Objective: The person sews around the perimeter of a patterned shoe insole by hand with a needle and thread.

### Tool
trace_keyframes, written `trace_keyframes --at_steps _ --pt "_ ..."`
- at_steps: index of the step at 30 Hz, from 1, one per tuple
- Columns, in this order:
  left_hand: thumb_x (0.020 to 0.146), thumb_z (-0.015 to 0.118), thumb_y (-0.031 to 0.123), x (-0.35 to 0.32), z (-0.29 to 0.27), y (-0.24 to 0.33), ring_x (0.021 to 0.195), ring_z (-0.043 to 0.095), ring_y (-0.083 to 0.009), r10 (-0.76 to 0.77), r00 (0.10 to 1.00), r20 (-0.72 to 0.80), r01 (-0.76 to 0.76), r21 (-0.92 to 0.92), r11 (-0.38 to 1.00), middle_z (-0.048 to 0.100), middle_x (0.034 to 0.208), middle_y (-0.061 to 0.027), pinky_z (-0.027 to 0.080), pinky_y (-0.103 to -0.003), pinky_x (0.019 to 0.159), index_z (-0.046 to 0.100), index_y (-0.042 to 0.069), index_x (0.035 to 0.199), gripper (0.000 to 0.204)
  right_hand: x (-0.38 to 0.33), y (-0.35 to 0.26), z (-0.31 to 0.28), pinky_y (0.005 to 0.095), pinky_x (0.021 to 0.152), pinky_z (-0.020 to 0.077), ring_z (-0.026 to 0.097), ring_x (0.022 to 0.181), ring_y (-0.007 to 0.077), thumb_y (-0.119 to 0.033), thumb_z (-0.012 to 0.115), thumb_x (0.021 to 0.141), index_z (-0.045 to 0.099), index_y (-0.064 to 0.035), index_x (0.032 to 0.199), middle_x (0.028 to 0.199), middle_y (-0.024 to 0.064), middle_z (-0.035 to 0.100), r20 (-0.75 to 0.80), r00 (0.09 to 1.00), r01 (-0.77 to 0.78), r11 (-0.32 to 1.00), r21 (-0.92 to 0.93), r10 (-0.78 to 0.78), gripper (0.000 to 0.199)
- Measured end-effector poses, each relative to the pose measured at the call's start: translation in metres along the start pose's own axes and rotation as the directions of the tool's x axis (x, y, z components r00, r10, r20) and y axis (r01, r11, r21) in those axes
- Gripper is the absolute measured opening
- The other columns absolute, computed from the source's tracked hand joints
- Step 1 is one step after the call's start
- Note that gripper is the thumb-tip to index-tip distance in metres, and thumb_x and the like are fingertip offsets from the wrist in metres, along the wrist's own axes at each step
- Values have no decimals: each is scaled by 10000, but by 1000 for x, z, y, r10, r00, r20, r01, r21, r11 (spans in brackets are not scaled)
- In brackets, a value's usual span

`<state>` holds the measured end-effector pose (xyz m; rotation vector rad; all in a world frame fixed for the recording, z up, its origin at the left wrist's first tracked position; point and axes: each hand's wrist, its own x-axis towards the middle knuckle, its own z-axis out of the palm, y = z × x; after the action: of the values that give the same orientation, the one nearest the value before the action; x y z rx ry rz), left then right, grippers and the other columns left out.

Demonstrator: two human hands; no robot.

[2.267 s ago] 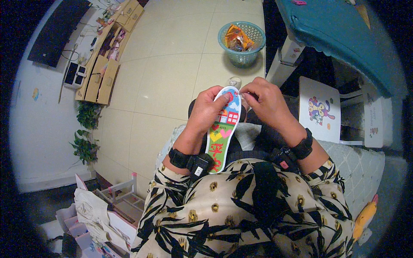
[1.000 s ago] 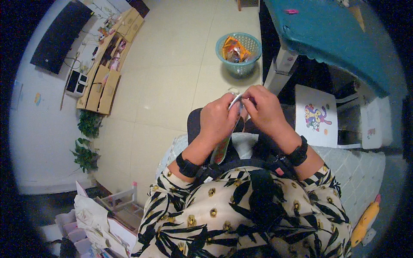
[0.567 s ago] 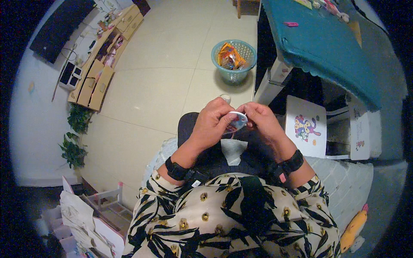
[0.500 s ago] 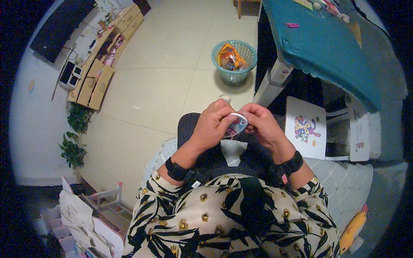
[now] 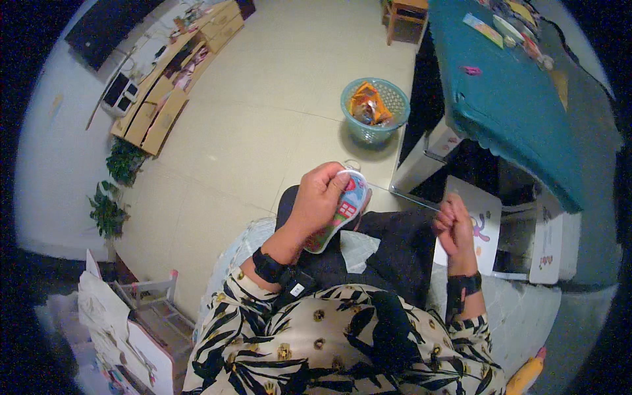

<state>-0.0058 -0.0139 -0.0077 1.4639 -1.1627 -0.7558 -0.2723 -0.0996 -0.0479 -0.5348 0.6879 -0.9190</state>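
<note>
In my left hand (image 5: 319, 201) is an insole-shaped piece (image 5: 343, 209) with a white rim and a colourful picture in blue, red and green. My left thumb lies on its face and the fingers are behind it. A thin, light thread (image 5: 411, 199) runs taut from the insole's upper part to my right hand (image 5: 455, 227). The right fingers are closed on the thread's end, off to the right above the white stool; whether they also hold a needle cannot be seen. A whitish piece of cloth or paper (image 5: 359, 252) shows below the insole between my dark-clad legs.
A green perforated basket (image 5: 376, 137) with orange packaging stands on the tiled floor ahead. On the right are a table with a teal cloth (image 5: 507, 99) and a white stool (image 5: 492, 201) with a cartoon print. A wooden cabinet (image 5: 164, 122) and plants (image 5: 108, 209) line the left wall.
My right hand has moved away from the left, to the right and slightly down, drawing the thread out straight. The insole has turned, so its picture side faces up. The view has shifted a little.
</note>
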Motion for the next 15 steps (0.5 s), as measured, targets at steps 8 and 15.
trace_keyframes --at_steps 8,15 --pt "851 464 198 8 -4 -5 539 459 -71 -54 999 6 53 -260 964 505 613 -6 384 -220 494 501 44 746 190 19 13 -59 201 408 316 374 466 67 -156 457 844 425 -132 761 597 -35 398 -420 872 212 967 -139 -251 92" --pt "880 318 303 13 11 -15 442 323 -106 -37 869 493 459 -778 428 324 564 -17 286 -227 420 357 98 727 258 20 20 59 185 478 344 415 550 53 -115 516 808 510 -66 856 660 -31 460 217 942 333 619 -711 -257 70"
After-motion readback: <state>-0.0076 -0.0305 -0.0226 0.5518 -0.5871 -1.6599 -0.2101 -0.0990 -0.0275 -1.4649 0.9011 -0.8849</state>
